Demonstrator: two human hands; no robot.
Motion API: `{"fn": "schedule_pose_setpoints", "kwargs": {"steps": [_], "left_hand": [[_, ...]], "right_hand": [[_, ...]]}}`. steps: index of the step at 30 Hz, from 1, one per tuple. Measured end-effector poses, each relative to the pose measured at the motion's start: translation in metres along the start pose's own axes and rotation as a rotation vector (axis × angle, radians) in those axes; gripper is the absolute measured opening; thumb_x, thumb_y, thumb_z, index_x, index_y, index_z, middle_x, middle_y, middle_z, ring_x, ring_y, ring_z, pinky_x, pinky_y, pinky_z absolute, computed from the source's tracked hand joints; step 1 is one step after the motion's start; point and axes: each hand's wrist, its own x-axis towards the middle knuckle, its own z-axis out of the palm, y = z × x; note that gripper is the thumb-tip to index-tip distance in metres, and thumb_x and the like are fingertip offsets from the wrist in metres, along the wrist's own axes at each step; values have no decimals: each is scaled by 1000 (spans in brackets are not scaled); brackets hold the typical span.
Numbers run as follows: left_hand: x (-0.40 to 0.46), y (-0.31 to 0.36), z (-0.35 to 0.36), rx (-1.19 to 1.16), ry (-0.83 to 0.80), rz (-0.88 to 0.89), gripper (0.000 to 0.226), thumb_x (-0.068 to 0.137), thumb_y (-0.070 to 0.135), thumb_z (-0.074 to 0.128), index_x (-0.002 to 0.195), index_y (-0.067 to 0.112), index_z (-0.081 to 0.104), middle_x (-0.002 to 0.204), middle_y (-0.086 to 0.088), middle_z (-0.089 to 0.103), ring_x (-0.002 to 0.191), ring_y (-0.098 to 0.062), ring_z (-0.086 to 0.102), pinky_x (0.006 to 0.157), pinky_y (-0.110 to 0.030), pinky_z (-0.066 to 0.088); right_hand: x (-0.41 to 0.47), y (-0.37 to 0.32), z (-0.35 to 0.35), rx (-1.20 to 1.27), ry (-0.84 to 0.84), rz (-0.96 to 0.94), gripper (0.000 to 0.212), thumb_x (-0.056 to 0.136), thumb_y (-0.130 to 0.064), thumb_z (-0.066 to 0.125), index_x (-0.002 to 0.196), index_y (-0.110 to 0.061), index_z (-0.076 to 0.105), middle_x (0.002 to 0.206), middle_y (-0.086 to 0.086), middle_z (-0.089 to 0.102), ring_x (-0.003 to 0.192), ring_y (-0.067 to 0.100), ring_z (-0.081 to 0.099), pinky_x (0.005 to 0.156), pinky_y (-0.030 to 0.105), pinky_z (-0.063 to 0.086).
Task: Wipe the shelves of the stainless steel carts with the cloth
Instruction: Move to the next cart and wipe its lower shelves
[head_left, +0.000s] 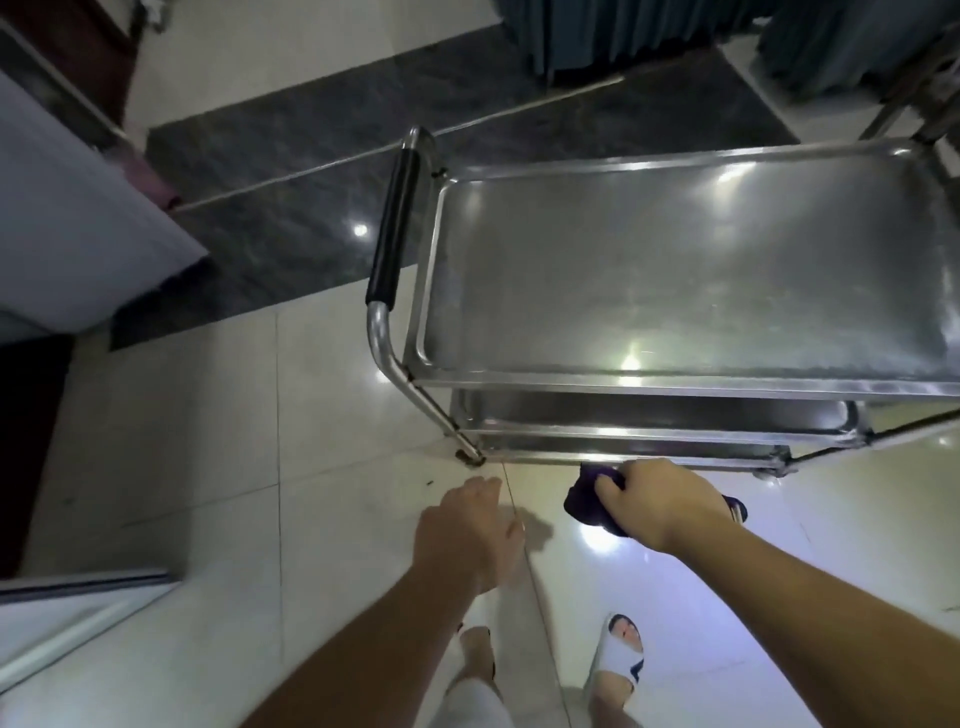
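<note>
Below, right hand (660, 501) clutching a half-hidden dark cloth (587, 501) beside the cart (675, 384); left hand (467, 525) empty, fingers slack.

Dim cool indoor light, overhead lamps glaring off the cart's top shelf (675, 270) beyond the gripped cloth (589, 501), bright hotspot shining on floor tiles (597, 540) beneath it, edges bending, soft blur overall

Below our grip we see a white sandal (619, 656) on pale glossy floor tiles (208, 467). Far above it lies a dark marble strip (291, 197), with grey-blue curtains (649, 31) beyond.
</note>
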Motion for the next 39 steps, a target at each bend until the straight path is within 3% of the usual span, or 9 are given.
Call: {"fn": "schedule_pose_setpoints", "kwargs": {"steps": [16, 19, 24, 28, 30, 32, 33, 35, 39], "left_hand": [[130, -115, 73, -148, 18, -127, 66, 103, 55, 45, 160, 27, 29, 165, 5, 34, 146, -21, 40, 112, -41, 37], [166, -118, 98, -142, 43, -102, 63, 103, 54, 45, 158, 27, 32, 162, 5, 38, 143, -20, 43, 111, -40, 37], [227, -123, 139, -290, 149, -183, 51, 101, 54, 49, 147, 32, 46, 149, 6, 51, 133, -22, 52, 105, -41, 41], [276, -147, 165, -467, 308, -272, 56, 96, 55, 58, 144, 28, 49, 140, 1, 58, 126, -24, 58, 93, -34, 42], [297, -157, 170, -600, 395, -261, 55, 93, 55, 63, 140, 28, 52, 133, 3, 60, 123, -21, 60, 91, -29, 43], [313, -161, 169, -714, 481, -209, 47, 94, 50, 68, 132, 27, 56, 122, 9, 62, 110, -6, 64, 83, -17, 44], [320, -162, 169, -775, 537, -164, 39, 94, 46, 70, 125, 26, 57, 113, 12, 63, 98, 5, 66, 73, -8, 44], [330, -162, 168, -946, 626, -84, 27, 97, 33, 72, 117, 27, 54, 101, 17, 60, 75, 22, 61, 55, -1, 43], [351, -163, 169, -1230, 784, 37, 19, 95, 22, 74, 113, 21, 68, 97, -3, 71, 66, 7, 66, 54, -7, 48]], "right_hand": [[149, -72, 111, 145, 62, 65, 47, 99, -50, 35, 80, -18, 64, 74, 5, 66, 68, 22, 63, 67, 34, 55], [185, -66, 133, 118, 82, 29, 46, 102, -50, 35, 80, -20, 62, 75, 3, 65, 67, 20, 61, 61, 31, 47], [251, -54, 152, 113, 188, -36, 46, 104, -53, 36, 89, -20, 65, 80, 6, 65, 76, 27, 64, 67, 35, 50], [298, -54, 164, 51, 230, -48, 63, 108, -54, 24, 79, -16, 65, 74, 6, 65, 76, 28, 65, 76, 39, 55], [316, -58, 173, 6, 200, -72, 68, 110, -52, 17, 96, -14, 71, 82, 5, 68, 92, 30, 68, 91, 42, 53], [335, -62, 183, 48, 204, -77, 64, 109, -53, 18, 122, -13, 66, 107, 9, 69, 112, 32, 63, 99, 42, 45], [343, -65, 187, 57, 262, -89, 63, 108, -55, 20, 122, -14, 65, 110, 9, 69, 109, 31, 63, 95, 40, 47], [361, -69, 195, 55, 449, -130, 58, 106, -57, 25, 109, -18, 68, 95, 5, 69, 88, 26, 65, 83, 38, 53], [385, -78, 213, 27, 658, -222, 51, 106, -56, 24, 99, -21, 62, 79, -1, 64, 70, 21, 61, 73, 38, 57]]}}
